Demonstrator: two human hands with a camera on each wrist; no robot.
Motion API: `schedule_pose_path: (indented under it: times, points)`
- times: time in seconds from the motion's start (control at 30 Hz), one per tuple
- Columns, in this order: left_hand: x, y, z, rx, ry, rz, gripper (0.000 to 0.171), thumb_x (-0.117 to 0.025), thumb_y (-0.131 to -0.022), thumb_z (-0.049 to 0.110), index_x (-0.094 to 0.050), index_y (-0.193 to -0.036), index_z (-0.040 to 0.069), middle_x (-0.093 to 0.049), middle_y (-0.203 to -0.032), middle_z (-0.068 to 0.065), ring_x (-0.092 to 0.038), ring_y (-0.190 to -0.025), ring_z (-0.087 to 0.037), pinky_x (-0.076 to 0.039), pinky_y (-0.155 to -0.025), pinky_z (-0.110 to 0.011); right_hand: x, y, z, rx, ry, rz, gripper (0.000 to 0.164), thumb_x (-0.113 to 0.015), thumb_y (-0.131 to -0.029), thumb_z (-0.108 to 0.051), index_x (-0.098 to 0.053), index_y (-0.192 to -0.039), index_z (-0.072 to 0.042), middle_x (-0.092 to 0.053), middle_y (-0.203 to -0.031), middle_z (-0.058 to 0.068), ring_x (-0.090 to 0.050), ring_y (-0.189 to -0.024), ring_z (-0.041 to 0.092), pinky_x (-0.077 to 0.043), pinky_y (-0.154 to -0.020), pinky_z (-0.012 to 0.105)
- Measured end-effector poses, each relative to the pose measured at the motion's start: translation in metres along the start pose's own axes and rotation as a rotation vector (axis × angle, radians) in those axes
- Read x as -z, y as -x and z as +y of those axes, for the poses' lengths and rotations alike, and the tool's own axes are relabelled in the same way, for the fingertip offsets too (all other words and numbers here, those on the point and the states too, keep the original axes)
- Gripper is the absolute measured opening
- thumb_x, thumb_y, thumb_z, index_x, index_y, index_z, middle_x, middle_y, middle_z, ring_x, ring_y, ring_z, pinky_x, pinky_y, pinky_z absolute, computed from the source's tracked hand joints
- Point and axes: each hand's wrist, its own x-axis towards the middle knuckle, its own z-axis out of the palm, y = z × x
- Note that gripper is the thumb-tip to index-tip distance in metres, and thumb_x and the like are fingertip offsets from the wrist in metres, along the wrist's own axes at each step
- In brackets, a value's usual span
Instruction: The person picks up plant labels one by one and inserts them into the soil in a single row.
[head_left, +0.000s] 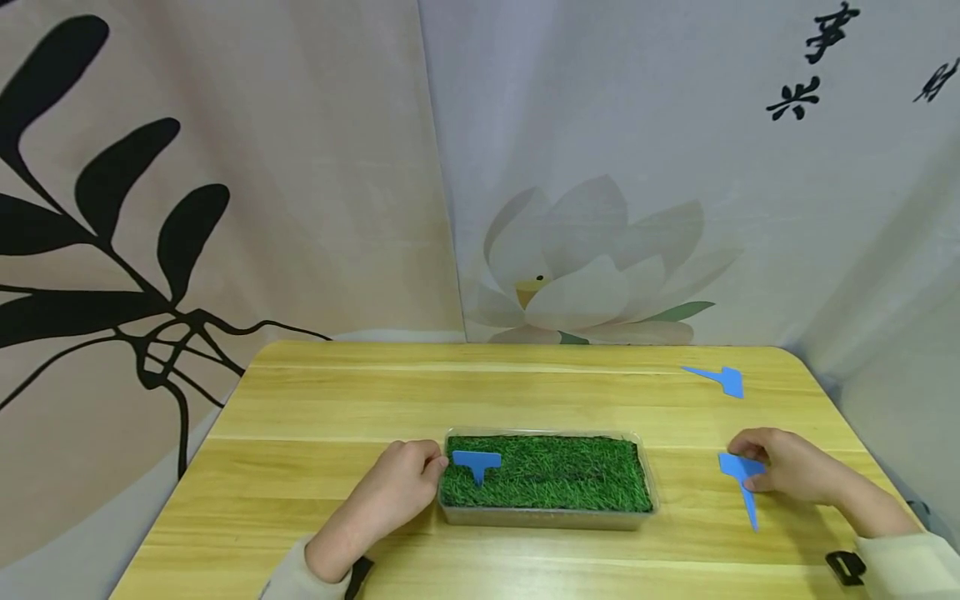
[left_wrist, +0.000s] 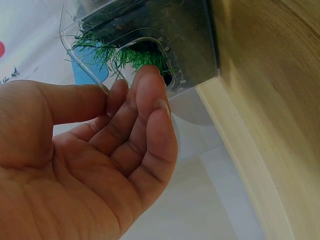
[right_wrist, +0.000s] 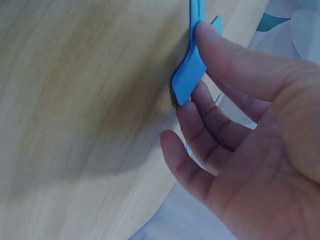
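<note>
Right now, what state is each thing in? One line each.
Tray: upright on the table, open-topped.
Grass: inside the tray.
Left tag: standing, stem down in the grass.
Far tag: lying loose on the table.
Near tag: held, pointed end toward the person.
Left hand: pinches the tray's rim.
Right hand: pinches the near tag.
</note>
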Motion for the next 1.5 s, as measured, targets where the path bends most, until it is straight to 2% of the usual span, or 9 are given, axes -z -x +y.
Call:
schedule_pose_path:
  times: [0.13, 0.3, 0.63, 0.83, 1.1, 1.37, 1.5]
  points:
    - [0.000, 0.000, 0.000, 0.000, -0.006, 0.006, 0.031, -0.051, -0.097, 0.015, -0.050, -0.067, 0.014, -0.036, -0.050, 0.005, -0.029, -0.039, -0.008, -0.031, -0.041, -0.022, -0.001, -0.001, 0.001, -0.008, -0.017, -0.006, 0.033, -0.080, -0.070, -0.014, -0.061, -0.097, -0.008, -0.056, -0.082, -0.001, -0.048, -0.073, 0.014, -0.045, -0.062, 0.029]
    - [0.000, 0.001, 0.000, -0.008, -0.002, 0.014, 0.030, -0.051, -0.097, 0.014, -0.051, -0.067, 0.014, -0.036, -0.050, 0.005, -0.030, -0.039, -0.007, -0.031, -0.041, -0.022, 0.001, 0.001, 0.003, -0.029, -0.030, -0.003, 0.029, -0.080, -0.071, -0.014, -0.062, -0.093, -0.008, -0.058, -0.082, 0.000, -0.050, -0.073, 0.013, -0.047, -0.063, 0.031]
    - [0.001, 0.001, 0.001, -0.006, 0.001, 0.008, 0.030, -0.051, -0.097, 0.014, -0.050, -0.067, 0.014, -0.036, -0.050, 0.004, -0.031, -0.039, -0.008, -0.031, -0.041, -0.022, 0.010, 0.011, 0.009, 0.067, -0.109, 0.060, 0.011, -0.069, -0.083, -0.007, -0.065, -0.093, -0.009, -0.062, -0.081, 0.001, -0.053, -0.069, 0.008, -0.048, -0.058, 0.027]
    - [0.001, 0.001, 0.001, -0.004, -0.001, 0.005, 0.030, -0.051, -0.097, 0.014, -0.051, -0.067, 0.014, -0.036, -0.050, 0.005, -0.031, -0.039, -0.008, -0.031, -0.041, -0.022, 0.025, 0.021, 0.004, 0.039, -0.147, 0.091, 0.004, -0.066, -0.086, -0.011, -0.066, -0.090, -0.009, -0.063, -0.077, 0.000, -0.054, -0.066, 0.009, -0.049, -0.055, 0.028]
    - [0.000, 0.000, 0.000, -0.012, -0.002, 0.011, 0.028, -0.051, -0.097, 0.014, -0.053, -0.068, 0.013, -0.037, -0.050, 0.005, -0.031, -0.039, -0.008, -0.031, -0.041, -0.022, 0.038, 0.027, -0.009, -0.044, -0.154, 0.121, 0.010, -0.064, -0.089, -0.015, -0.065, -0.091, -0.006, -0.063, -0.080, 0.003, -0.056, -0.067, 0.015, -0.050, -0.057, 0.031]
    - [0.000, 0.000, 0.000, -0.008, 0.001, 0.000, 0.029, -0.051, -0.097, 0.014, -0.051, -0.067, 0.013, -0.036, -0.050, 0.005, -0.030, -0.039, -0.008, -0.030, -0.042, -0.022, 0.042, 0.030, -0.023, -0.105, -0.054, 0.291, 0.014, -0.064, -0.090, -0.024, -0.066, -0.088, -0.011, -0.061, -0.076, 0.001, -0.047, -0.063, 0.013, -0.041, -0.053, 0.027]
    - [0.000, 0.000, 0.000, -0.009, 0.002, -0.001, 0.030, -0.051, -0.097, 0.014, -0.051, -0.067, 0.014, -0.036, -0.050, 0.005, -0.030, -0.039, -0.008, -0.031, -0.042, -0.022, 0.045, 0.031, -0.031, -0.098, -0.019, 0.400, 0.014, -0.063, -0.091, -0.024, -0.067, -0.089, -0.011, -0.063, -0.077, 0.003, -0.046, -0.061, 0.012, -0.039, -0.050, 0.027]
